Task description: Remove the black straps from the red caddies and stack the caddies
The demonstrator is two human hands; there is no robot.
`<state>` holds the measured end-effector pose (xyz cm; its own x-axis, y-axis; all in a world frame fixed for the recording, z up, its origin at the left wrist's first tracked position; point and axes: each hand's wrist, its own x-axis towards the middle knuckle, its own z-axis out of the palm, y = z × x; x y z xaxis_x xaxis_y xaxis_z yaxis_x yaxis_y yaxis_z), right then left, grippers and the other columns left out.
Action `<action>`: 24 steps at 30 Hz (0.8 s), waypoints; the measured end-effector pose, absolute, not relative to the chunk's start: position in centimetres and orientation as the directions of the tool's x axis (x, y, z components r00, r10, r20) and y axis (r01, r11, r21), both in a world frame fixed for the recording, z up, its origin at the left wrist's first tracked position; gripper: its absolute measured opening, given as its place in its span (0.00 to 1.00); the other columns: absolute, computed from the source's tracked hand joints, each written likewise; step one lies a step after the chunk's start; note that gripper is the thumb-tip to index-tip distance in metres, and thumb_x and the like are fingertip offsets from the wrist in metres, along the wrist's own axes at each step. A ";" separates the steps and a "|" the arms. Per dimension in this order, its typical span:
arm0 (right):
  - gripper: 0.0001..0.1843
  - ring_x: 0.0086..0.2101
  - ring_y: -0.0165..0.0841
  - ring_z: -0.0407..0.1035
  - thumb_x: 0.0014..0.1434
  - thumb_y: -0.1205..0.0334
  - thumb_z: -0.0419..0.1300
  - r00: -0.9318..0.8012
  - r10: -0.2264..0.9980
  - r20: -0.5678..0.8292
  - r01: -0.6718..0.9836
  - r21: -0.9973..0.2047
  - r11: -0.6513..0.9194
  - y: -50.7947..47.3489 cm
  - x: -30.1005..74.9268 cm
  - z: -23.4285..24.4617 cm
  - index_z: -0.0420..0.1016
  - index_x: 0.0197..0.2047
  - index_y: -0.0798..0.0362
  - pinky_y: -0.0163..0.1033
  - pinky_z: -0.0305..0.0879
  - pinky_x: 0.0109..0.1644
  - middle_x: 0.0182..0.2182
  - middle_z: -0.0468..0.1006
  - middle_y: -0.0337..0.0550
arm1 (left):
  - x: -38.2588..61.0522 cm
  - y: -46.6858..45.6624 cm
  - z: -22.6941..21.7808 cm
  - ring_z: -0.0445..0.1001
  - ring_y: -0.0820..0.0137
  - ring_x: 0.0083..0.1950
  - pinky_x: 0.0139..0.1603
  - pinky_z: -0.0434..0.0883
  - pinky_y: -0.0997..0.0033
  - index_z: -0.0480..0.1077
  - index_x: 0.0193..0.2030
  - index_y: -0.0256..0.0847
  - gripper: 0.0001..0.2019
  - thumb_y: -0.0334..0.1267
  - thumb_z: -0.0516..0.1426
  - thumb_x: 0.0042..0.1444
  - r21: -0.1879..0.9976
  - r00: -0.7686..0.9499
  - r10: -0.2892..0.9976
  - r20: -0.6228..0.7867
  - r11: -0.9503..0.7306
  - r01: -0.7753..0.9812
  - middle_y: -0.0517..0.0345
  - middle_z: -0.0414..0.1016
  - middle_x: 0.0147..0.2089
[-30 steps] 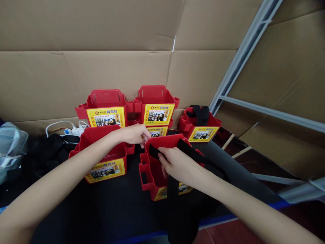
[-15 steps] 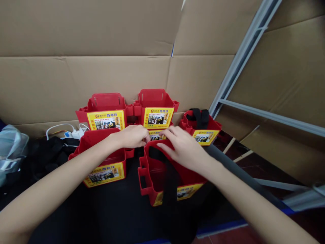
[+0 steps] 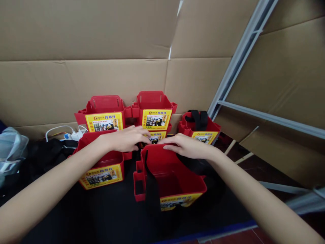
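A red plastic tool box [image 3: 167, 179] with a yellow printed label stands tilted on the black surface in front of me. My right hand [image 3: 184, 145] grips the top of its back wall, thumb inside and fingers behind. At the rear left corner, my left hand [image 3: 133, 138] has its fingers stretched and apart, near the back rim; the fingertips are partly hidden. A black strap [image 3: 151, 186] comes from the back wall and hangs down over the left front of the box. Whatever lies behind the back wall is hidden.
Similar red boxes stand around: one at left [image 3: 101, 174], a stacked one at back left [image 3: 104, 103], another stacked at back centre [image 3: 154, 101], and one with a strap at right [image 3: 200, 127]. Black straps [image 3: 45, 154] are heaped left. Cardboard [image 3: 114, 81] walls the back; a metal frame [image 3: 228, 81] rises right.
The front box has swung and shifted slightly left. Its strap now lies more to the left, off the box's middle. My left fingers have spread, and my right hand has shifted along the back rim.
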<state>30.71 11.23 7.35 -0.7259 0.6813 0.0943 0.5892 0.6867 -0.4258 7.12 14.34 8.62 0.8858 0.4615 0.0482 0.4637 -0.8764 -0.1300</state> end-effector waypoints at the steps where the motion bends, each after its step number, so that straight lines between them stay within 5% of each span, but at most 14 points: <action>1: 0.18 0.47 0.32 0.68 0.63 0.63 0.47 -0.732 0.675 0.096 0.582 -0.428 0.692 11.2 30.6 7.4 0.70 0.52 0.52 0.36 0.60 0.52 0.50 0.73 0.41 | 7.3 14.2 8.4 0.65 0.65 0.54 0.52 0.61 0.63 0.69 0.46 0.42 0.14 0.29 0.54 0.52 -0.074 0.925 0.380 0.004 -0.922 0.379 0.54 0.69 0.52; 3: 0.18 0.47 0.32 0.68 0.63 0.63 0.46 -0.740 0.666 0.096 0.572 -0.431 0.698 11.2 30.5 7.5 0.70 0.52 0.52 0.36 0.60 0.52 0.49 0.73 0.41 | 7.7 14.3 8.1 0.69 0.68 0.49 0.51 0.61 0.65 0.72 0.38 0.41 0.08 0.31 0.53 0.54 -0.023 0.939 0.341 -0.038 -0.940 0.340 0.56 0.74 0.44; 5: 0.18 0.47 0.32 0.68 0.63 0.64 0.46 -0.744 0.662 0.094 0.570 -0.427 0.702 11.2 30.5 7.6 0.70 0.52 0.52 0.36 0.60 0.52 0.49 0.73 0.42 | 7.8 14.8 8.1 0.71 0.68 0.44 0.48 0.63 0.68 0.73 0.35 0.41 0.08 0.32 0.53 0.54 -0.090 0.867 0.499 -0.005 -0.864 0.496 0.57 0.76 0.38; 8: 0.17 0.47 0.32 0.68 0.63 0.64 0.47 -0.746 0.659 0.094 0.570 -0.421 0.705 11.2 30.6 7.6 0.71 0.51 0.52 0.36 0.60 0.53 0.49 0.73 0.42 | 7.2 15.6 8.8 0.73 0.62 0.42 0.41 0.66 0.65 0.74 0.39 0.38 0.12 0.30 0.50 0.54 -0.212 0.558 0.808 0.190 -0.521 0.827 0.48 0.75 0.36; 10: 0.17 0.48 0.32 0.68 0.63 0.63 0.47 -0.744 0.661 0.099 0.569 -0.425 0.704 11.2 30.7 7.5 0.71 0.50 0.52 0.36 0.60 0.53 0.49 0.74 0.42 | 6.8 15.5 9.2 0.73 0.56 0.40 0.38 0.66 0.62 0.73 0.39 0.31 0.14 0.27 0.48 0.53 -0.225 0.410 0.871 0.271 -0.357 0.907 0.40 0.74 0.35; 13: 0.17 0.48 0.32 0.67 0.63 0.62 0.47 -0.741 0.663 0.106 0.564 -0.439 0.700 11.4 30.7 7.3 0.71 0.51 0.53 0.36 0.60 0.54 0.49 0.73 0.41 | 6.6 14.5 9.0 0.70 0.56 0.46 0.42 0.64 0.62 0.72 0.43 0.33 0.15 0.25 0.52 0.49 -0.240 0.484 0.843 0.235 -0.432 0.869 0.40 0.73 0.42; 16: 0.17 0.48 0.32 0.67 0.62 0.62 0.48 -0.744 0.660 0.101 0.554 -0.458 0.695 11.8 30.7 7.3 0.71 0.51 0.53 0.36 0.59 0.54 0.49 0.73 0.41 | 7.0 13.5 8.1 0.64 0.60 0.54 0.51 0.59 0.62 0.71 0.45 0.41 0.15 0.32 0.57 0.48 -0.180 0.785 0.615 0.081 -0.765 0.618 0.51 0.70 0.52; 19: 0.17 0.49 0.32 0.67 0.62 0.62 0.48 -0.758 0.646 0.094 0.534 -0.480 0.696 11.9 30.6 7.3 0.71 0.51 0.53 0.36 0.59 0.55 0.50 0.73 0.41 | 7.1 13.9 7.6 0.67 0.66 0.52 0.52 0.57 0.65 0.73 0.37 0.44 0.07 0.37 0.55 0.53 -0.087 0.870 0.492 -0.027 -0.868 0.488 0.58 0.74 0.44; 21: 0.17 0.49 0.32 0.67 0.62 0.62 0.48 -0.758 0.646 0.091 0.531 -0.488 0.692 11.7 30.7 7.3 0.71 0.51 0.53 0.37 0.59 0.55 0.50 0.73 0.41 | 6.7 14.7 7.9 0.71 0.67 0.46 0.48 0.60 0.68 0.74 0.35 0.45 0.08 0.37 0.53 0.55 -0.165 0.737 0.675 0.026 -0.725 0.669 0.58 0.76 0.39; 24: 0.17 0.48 0.33 0.67 0.62 0.62 0.48 -0.733 0.673 0.101 0.554 -0.486 0.676 11.3 30.7 7.3 0.71 0.51 0.52 0.39 0.60 0.54 0.49 0.74 0.42 | 5.5 15.5 8.8 0.73 0.58 0.40 0.39 0.64 0.64 0.74 0.39 0.36 0.12 0.34 0.50 0.55 -0.272 0.402 0.886 0.229 -0.338 0.901 0.43 0.75 0.36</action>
